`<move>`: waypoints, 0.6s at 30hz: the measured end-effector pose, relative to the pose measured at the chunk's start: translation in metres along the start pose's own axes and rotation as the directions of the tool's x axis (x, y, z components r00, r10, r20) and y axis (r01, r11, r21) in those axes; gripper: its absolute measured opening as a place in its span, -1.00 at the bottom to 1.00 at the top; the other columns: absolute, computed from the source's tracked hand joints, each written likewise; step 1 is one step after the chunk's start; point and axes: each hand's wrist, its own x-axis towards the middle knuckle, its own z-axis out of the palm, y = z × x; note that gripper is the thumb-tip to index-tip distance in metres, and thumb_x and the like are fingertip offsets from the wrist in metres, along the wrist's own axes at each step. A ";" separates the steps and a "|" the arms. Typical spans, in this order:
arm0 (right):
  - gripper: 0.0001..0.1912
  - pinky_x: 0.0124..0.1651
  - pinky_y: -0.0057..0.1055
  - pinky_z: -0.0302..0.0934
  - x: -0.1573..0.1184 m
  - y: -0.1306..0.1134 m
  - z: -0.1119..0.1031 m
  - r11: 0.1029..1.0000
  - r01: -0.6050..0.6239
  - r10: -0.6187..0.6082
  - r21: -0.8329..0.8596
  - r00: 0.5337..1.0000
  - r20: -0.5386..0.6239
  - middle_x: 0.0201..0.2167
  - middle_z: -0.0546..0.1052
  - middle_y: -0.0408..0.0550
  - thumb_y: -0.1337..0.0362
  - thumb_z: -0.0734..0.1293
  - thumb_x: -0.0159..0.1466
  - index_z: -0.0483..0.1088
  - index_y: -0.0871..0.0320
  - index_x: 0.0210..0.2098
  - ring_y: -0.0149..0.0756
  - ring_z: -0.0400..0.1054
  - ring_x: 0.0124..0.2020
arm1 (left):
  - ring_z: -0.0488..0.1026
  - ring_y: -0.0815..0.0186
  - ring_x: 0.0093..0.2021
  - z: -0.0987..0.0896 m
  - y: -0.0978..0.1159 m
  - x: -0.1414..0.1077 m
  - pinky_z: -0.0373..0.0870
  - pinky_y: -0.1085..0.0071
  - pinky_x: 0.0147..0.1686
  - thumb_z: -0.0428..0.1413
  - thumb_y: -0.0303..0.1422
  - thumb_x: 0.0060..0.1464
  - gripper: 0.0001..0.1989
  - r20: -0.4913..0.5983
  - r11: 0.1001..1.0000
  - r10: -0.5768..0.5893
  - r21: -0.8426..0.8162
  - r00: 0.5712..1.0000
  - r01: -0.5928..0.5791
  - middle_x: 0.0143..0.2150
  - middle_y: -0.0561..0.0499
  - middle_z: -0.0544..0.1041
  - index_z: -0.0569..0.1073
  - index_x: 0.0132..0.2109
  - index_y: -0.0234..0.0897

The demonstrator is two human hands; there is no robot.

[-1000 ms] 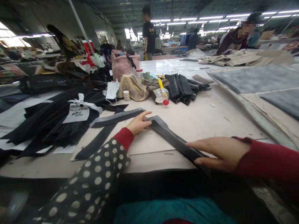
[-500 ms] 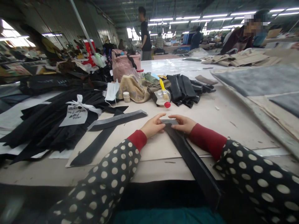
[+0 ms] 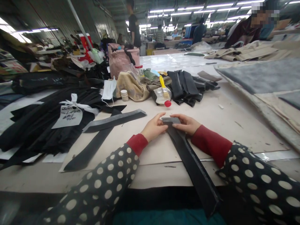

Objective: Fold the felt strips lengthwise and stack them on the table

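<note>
A long black fabric strip (image 3: 191, 159) runs from the table's middle down over its front edge toward me. Its far end, showing a grey edge, is pinched between my two hands. My left hand (image 3: 155, 126) grips the left corner with thumb and fingers. On the right corner, my right hand (image 3: 187, 123) has its thumb beneath and fingers above. Left of my hands, a black strip with a grey band (image 3: 117, 120) lies across another black strip (image 3: 91, 153) on the pale board.
A tied stack of black fabric pieces (image 3: 47, 125) with a handwritten tag (image 3: 67, 117) lies left. Farther back are a white jar (image 3: 124, 95), a yellow-handled brush (image 3: 163, 84), folded black pieces (image 3: 181, 84) and a pink bag (image 3: 122, 61). Grey sheets (image 3: 262, 75) cover the right; people work behind.
My view has shifted slightly. Both hands stay at the strip's far end, whose grey edge now shows more plainly between them. A person standing in the background appears farther left.
</note>
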 end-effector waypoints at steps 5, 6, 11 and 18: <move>-0.52 -0.40 -0.48 0.17 -0.006 -0.009 0.002 0.993 -0.115 0.113 -0.030 0.992 -0.060 -0.40 0.45 -0.12 0.06 0.35 -0.05 0.30 0.18 -0.19 -0.43 0.29 -0.46 | 0.29 0.51 -0.60 0.000 0.002 -0.001 0.22 0.57 -0.55 0.05 -0.56 -0.13 -0.35 -0.010 1.000 -0.020 -0.013 1.000 0.020 -0.60 0.19 0.29 0.06 0.14 -0.31; -0.54 -0.45 -0.50 0.15 -0.006 -0.010 0.003 0.989 -0.139 0.135 -0.041 0.987 -0.084 -0.45 0.44 -0.15 0.04 0.34 -0.05 0.31 0.18 -0.22 -0.46 0.27 -0.51 | 0.29 0.51 -0.61 0.000 0.002 -0.001 0.22 0.57 -0.55 0.06 -0.55 -0.13 -0.35 -0.013 1.000 -0.019 -0.001 1.000 0.019 -0.61 0.20 0.28 0.07 0.14 -0.31; -0.59 -0.63 -0.56 -0.03 -0.007 -0.013 0.003 0.983 -0.176 0.168 -0.047 0.975 -0.143 -0.68 0.32 -0.26 -0.01 0.34 -0.08 0.33 0.20 -0.39 -0.55 0.12 -0.69 | 0.31 0.50 -0.60 -0.001 0.001 -0.001 0.24 0.56 -0.54 0.08 -0.49 -0.11 -0.36 0.013 0.999 -0.027 0.022 1.000 0.027 -0.61 0.20 0.27 0.07 0.14 -0.30; -0.62 -0.70 -0.55 -0.19 -0.007 -0.014 0.001 0.972 -0.235 0.232 0.007 0.953 -0.195 -0.80 0.16 -0.32 -0.01 0.33 -0.10 0.26 0.20 -0.56 -0.58 -0.01 -0.77 | 0.34 0.40 -0.29 -0.003 0.000 -0.002 0.25 0.59 -0.51 0.09 -0.47 -0.12 -0.53 -0.069 0.862 0.339 0.423 0.938 -0.280 -0.22 0.00 0.34 0.24 0.00 -0.22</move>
